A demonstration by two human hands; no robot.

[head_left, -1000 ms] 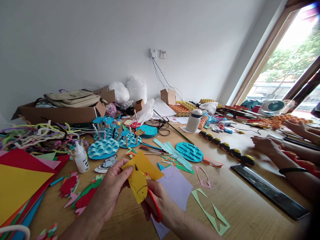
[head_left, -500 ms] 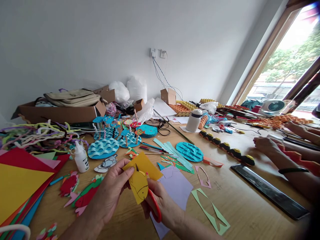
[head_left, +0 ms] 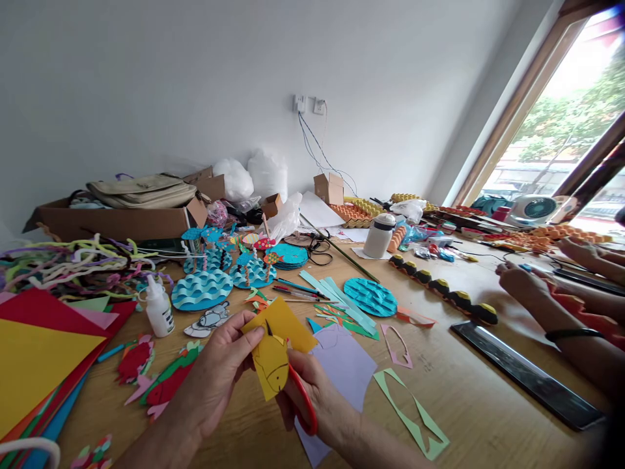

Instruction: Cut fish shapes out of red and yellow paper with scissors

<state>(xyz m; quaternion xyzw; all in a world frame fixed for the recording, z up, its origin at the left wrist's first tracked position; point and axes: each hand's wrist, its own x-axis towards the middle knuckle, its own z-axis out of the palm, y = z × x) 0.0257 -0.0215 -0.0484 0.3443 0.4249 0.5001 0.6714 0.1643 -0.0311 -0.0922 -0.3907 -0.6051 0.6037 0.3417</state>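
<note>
A piece of yellow paper (head_left: 291, 326) with a fish outline drawn in black is pinched between the thumb and fingers of my left hand (head_left: 225, 361). Red-handled scissors (head_left: 306, 407) sit in my right hand (head_left: 319, 394), its fingers closed around the loops. The blades are mostly hidden behind the paper and my fingers, at the right edge of the drawn fish. Beneath my hands lies a lilac sheet (head_left: 344, 365) with a pencilled shape. Cut paper fish in red and green (head_left: 168, 384) rest left of my left forearm.
A glue bottle (head_left: 159, 307) stands at left near stacked coloured paper (head_left: 43, 352). Green paper offcut (head_left: 413, 413) and a dark phone-like slab (head_left: 525, 372) lie at right. Another person's hand (head_left: 520, 286) works beside a painted egg-carton strip (head_left: 442, 286). A white bottle (head_left: 379, 236) stands farther back.
My right hand and the scissors have shifted very slightly at the paper's edge. My left hand keeps its hold. The other person's hands at right have moved a little.
</note>
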